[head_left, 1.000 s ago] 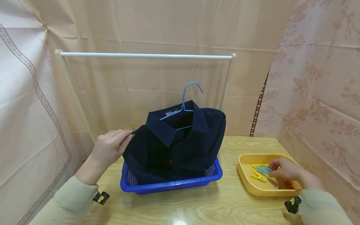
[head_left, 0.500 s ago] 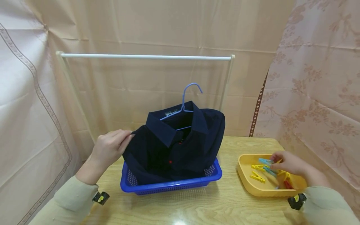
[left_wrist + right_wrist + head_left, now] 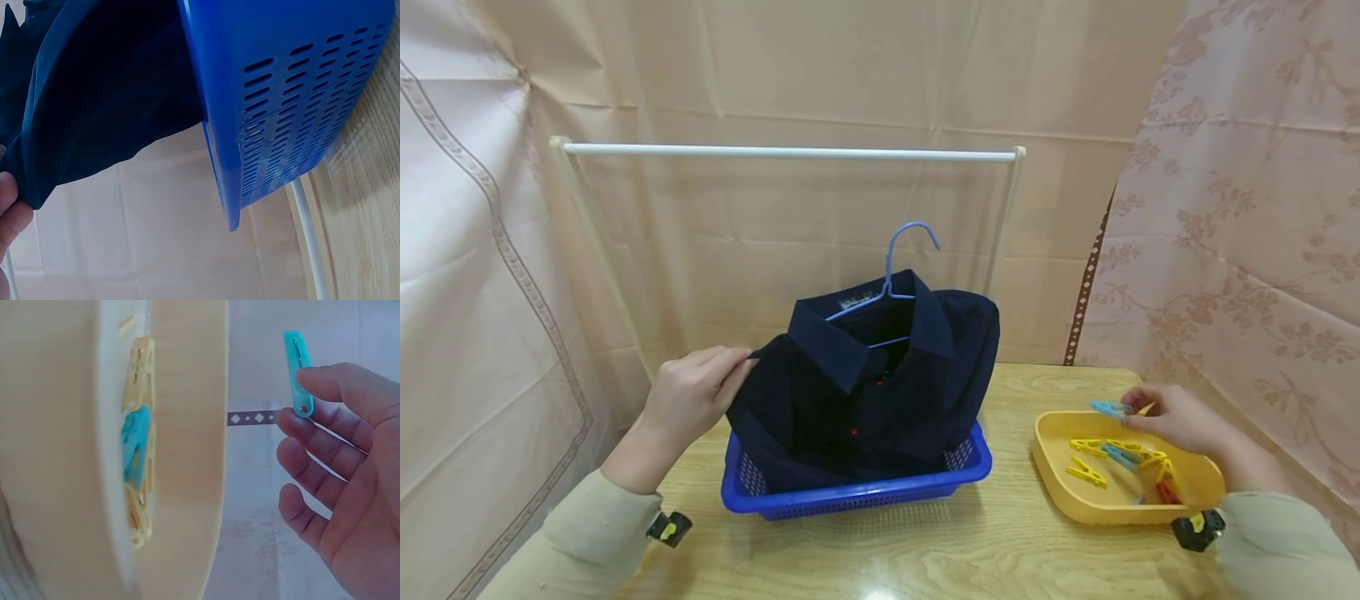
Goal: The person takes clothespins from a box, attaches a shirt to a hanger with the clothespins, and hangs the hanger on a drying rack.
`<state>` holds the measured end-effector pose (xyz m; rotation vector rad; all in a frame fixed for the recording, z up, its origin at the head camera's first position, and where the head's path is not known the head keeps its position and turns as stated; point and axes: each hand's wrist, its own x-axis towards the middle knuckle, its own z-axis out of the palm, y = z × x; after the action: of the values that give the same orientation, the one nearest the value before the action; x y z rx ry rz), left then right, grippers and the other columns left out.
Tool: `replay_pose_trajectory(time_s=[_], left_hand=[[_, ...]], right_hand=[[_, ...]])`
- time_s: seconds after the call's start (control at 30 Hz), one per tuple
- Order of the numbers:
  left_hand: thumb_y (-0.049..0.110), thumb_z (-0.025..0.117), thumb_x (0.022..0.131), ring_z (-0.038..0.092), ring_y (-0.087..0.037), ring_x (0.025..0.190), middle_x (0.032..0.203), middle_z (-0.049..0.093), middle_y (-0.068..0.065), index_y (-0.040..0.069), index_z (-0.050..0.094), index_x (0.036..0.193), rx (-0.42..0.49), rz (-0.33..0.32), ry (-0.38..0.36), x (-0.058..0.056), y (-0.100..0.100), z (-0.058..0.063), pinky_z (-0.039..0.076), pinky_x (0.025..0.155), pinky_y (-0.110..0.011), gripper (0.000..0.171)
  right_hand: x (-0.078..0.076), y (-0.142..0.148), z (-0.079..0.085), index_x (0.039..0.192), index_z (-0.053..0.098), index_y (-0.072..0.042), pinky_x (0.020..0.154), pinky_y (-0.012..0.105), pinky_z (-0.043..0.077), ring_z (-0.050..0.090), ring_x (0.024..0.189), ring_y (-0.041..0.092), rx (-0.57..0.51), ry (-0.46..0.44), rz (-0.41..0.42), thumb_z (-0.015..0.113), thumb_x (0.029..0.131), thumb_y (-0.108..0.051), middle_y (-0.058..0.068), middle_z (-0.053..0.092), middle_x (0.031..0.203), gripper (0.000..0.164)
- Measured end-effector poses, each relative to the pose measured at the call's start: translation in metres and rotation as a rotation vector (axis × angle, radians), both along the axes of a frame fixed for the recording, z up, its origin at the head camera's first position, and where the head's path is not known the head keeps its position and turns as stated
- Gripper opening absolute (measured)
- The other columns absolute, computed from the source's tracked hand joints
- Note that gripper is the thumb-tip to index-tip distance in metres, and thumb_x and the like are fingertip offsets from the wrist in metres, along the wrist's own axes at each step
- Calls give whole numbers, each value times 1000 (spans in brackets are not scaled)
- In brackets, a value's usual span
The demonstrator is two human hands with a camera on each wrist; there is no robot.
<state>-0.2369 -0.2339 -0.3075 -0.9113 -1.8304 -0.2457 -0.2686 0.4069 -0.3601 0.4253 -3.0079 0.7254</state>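
My left hand (image 3: 700,400) pinches the left shoulder edge of a dark navy shirt (image 3: 842,408), which has a blue hanger (image 3: 889,262) inside its collar. The shirt sits bunched in a blue plastic basket (image 3: 857,498); its lower part is hidden inside. In the left wrist view, thumb and fingertips grip a corner of the shirt's cloth (image 3: 94,112). Above the far part of a yellow tray (image 3: 1052,492), my right hand (image 3: 1183,425) holds a light-blue clothespin (image 3: 1108,408). The right wrist view shows this clothespin (image 3: 298,375) between thumb and fingers, clear of the tray.
Inside the tray lie several yellow clothespins (image 3: 1086,472), a blue clothespin (image 3: 1122,457) and a red clothespin (image 3: 1167,493). A rack with a white bar (image 3: 790,152) stands behind the basket. Patterned curtains (image 3: 1262,208) enclose the wooden table (image 3: 925,550).
The right hand has lifted the light-blue clothespin out of the tray, moving up and slightly back. The left hand keeps its pinch on the shirt.
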Motion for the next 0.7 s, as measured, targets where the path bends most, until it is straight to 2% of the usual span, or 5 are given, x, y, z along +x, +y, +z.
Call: replay_pose_trajectory(time_s=[0.2, 0.43, 0.7], left_hand=[[25, 54, 96, 64, -22, 58, 75, 67, -9, 2, 68, 88, 2, 3, 0, 1, 0, 0, 54, 49, -36, 29], [26, 53, 97, 64, -22, 57, 75, 67, -9, 2, 68, 87, 5, 1, 3, 1, 0, 0, 53, 48, -36, 30], [25, 53, 96, 64, -22, 57, 75, 67, -9, 1, 68, 88, 4, 4, 8, 1, 0, 1, 53, 48, -35, 30]], right_hand=[[1, -2, 10, 103, 61, -4, 62, 27, 48, 55, 76, 18, -17, 38, -9, 69, 86, -27, 6, 61, 92, 30], [4, -8, 22, 107, 60, -7, 60, 28, 48, 54, 78, 20, 10, 75, -53, 68, 86, -35, 5, 62, 93, 35], [6, -15, 33, 112, 59, -3, 59, 26, 48, 55, 80, 19, -33, 107, -24, 66, 89, -33, 6, 63, 95, 38]])
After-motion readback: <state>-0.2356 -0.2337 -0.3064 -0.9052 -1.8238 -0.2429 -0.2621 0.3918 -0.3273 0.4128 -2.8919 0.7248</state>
